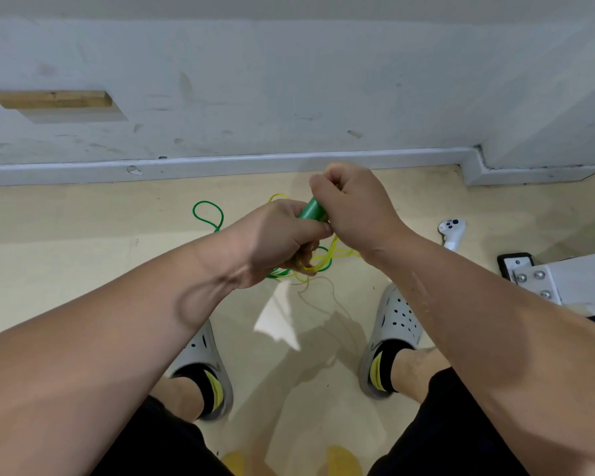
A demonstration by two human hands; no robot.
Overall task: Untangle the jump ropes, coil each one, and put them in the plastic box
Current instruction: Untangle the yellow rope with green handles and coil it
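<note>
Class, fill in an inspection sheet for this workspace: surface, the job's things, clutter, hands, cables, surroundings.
Surface: glossy beige floor, shadows on it.
Job's things: green and yellow rope tangle below the left hand; green handle between the hands; green loop sticking out left; plastic box not seen.
Clutter: white controller on the floor, right.
Hands: left hand grips the tangle; right hand curls round the handle's upper end.
Cables: nothing seen besides the ropes.
Surroundings: scuffed grey wall with a wooden block; bolted metal bracket, right; grey clogs on the feet.
</note>
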